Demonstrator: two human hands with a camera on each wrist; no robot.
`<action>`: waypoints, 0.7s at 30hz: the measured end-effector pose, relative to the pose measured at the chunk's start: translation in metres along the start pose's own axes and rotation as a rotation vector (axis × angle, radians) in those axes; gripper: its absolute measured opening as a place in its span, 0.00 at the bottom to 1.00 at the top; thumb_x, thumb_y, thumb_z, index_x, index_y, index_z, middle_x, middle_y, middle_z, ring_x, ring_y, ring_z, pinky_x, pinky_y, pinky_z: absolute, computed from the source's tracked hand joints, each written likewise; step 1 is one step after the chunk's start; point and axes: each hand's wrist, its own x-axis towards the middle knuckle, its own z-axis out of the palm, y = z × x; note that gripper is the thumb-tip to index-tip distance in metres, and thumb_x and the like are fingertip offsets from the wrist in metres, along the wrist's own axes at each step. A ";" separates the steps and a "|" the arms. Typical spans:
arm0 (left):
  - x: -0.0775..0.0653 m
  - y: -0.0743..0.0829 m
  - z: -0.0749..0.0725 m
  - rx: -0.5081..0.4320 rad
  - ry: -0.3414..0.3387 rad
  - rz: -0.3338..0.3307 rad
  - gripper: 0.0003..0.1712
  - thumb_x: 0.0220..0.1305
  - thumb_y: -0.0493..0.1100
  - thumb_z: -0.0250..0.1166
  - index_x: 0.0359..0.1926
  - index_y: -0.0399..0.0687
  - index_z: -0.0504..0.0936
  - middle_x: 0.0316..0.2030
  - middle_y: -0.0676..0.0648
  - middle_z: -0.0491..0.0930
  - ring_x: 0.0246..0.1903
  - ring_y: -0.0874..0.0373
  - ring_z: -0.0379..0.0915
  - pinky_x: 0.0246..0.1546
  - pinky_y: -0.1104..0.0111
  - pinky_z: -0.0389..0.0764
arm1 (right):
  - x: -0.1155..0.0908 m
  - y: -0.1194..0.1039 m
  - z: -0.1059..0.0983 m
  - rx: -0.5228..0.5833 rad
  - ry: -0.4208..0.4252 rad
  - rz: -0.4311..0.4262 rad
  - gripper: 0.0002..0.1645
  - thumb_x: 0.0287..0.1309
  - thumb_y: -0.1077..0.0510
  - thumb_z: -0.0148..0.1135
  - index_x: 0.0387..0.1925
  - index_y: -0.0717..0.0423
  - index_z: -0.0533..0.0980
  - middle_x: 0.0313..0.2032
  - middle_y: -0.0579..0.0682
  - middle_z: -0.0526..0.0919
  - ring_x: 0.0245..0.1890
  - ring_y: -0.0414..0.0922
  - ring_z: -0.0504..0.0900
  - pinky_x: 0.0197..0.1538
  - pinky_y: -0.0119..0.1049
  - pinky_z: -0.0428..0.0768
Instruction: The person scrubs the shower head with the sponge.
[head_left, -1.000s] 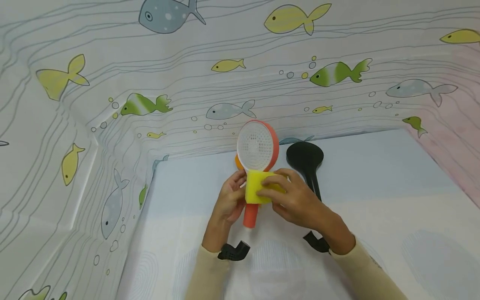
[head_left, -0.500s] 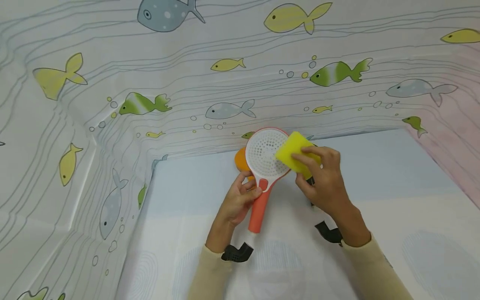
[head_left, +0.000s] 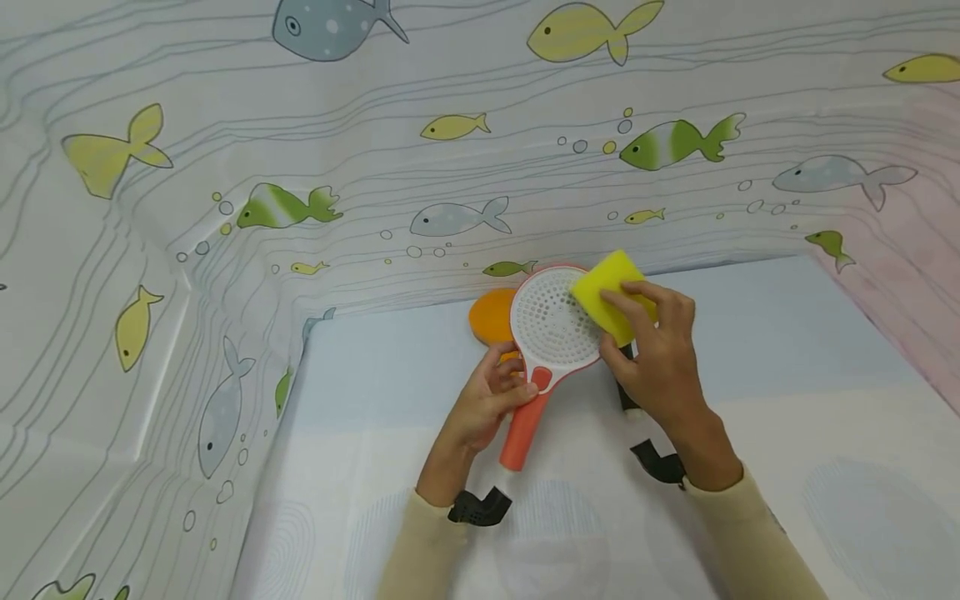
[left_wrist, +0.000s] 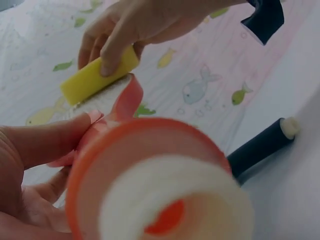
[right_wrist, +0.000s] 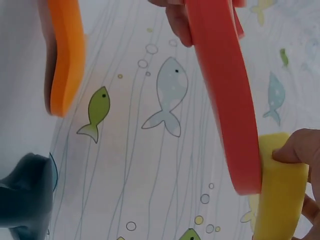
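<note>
A handheld shower head [head_left: 553, 321] has a white perforated face, a red rim and a red handle. My left hand [head_left: 483, 406] grips it at the neck, thumb beside the red button. With the fingers and thumb of my right hand [head_left: 663, 358] I hold a yellow sponge [head_left: 611, 293] against the upper right of the face. From the left wrist, the sponge [left_wrist: 90, 86] lies flat along the face, while the handle's white threaded end fills the foreground. In the right wrist view the sponge [right_wrist: 281, 192] touches the edge of the red shower head [right_wrist: 222, 95].
Behind the shower head lies an orange shower head [head_left: 490, 317], partly covered. A black shower head's handle [head_left: 628, 398] shows beneath my right hand. The pale table [head_left: 360, 375] meets a fish-patterned sheet [head_left: 375, 167] at the back and sides.
The shower head has turned to face up more and shifted slightly right. The sponge has gone from in front of the handle up to the face's right side, with my right hand.
</note>
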 end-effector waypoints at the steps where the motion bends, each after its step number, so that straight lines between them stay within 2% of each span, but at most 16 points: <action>1: 0.000 0.000 0.001 0.023 -0.004 0.000 0.34 0.62 0.27 0.61 0.67 0.50 0.64 0.46 0.49 0.77 0.38 0.58 0.77 0.41 0.71 0.82 | 0.000 0.000 0.001 0.003 0.002 -0.005 0.30 0.49 0.69 0.69 0.57 0.59 0.77 0.60 0.65 0.70 0.58 0.64 0.64 0.52 0.50 0.72; 4: 0.002 -0.001 0.003 0.079 -0.007 -0.007 0.39 0.61 0.28 0.63 0.71 0.49 0.63 0.47 0.47 0.76 0.40 0.57 0.76 0.43 0.70 0.83 | -0.002 -0.003 0.006 0.007 -0.003 -0.030 0.30 0.49 0.69 0.71 0.57 0.59 0.77 0.60 0.65 0.71 0.59 0.64 0.66 0.54 0.51 0.74; 9: 0.002 0.000 0.006 0.118 -0.001 -0.018 0.40 0.61 0.29 0.65 0.73 0.50 0.63 0.48 0.44 0.76 0.41 0.55 0.77 0.44 0.68 0.84 | -0.004 -0.009 0.014 -0.008 -0.067 -0.098 0.29 0.50 0.68 0.70 0.57 0.58 0.78 0.60 0.62 0.72 0.61 0.61 0.68 0.58 0.53 0.76; 13: 0.002 -0.001 0.005 0.114 -0.006 -0.007 0.39 0.61 0.30 0.66 0.72 0.49 0.64 0.48 0.45 0.76 0.40 0.56 0.77 0.43 0.68 0.84 | -0.006 -0.016 0.020 0.044 -0.120 -0.188 0.27 0.49 0.68 0.70 0.55 0.57 0.79 0.58 0.61 0.75 0.61 0.60 0.71 0.62 0.51 0.74; 17: 0.001 -0.002 0.002 0.086 -0.029 0.037 0.37 0.63 0.29 0.63 0.71 0.48 0.64 0.51 0.47 0.75 0.44 0.54 0.78 0.47 0.66 0.84 | -0.009 -0.023 0.024 0.082 -0.216 -0.292 0.25 0.50 0.66 0.70 0.53 0.54 0.81 0.57 0.58 0.77 0.59 0.57 0.73 0.64 0.48 0.73; 21: 0.001 -0.002 0.000 0.057 -0.052 0.059 0.35 0.65 0.28 0.60 0.71 0.49 0.64 0.55 0.46 0.74 0.49 0.50 0.80 0.52 0.63 0.84 | -0.011 -0.026 0.024 0.081 -0.274 -0.336 0.25 0.49 0.65 0.72 0.52 0.52 0.82 0.57 0.55 0.78 0.59 0.57 0.72 0.63 0.48 0.75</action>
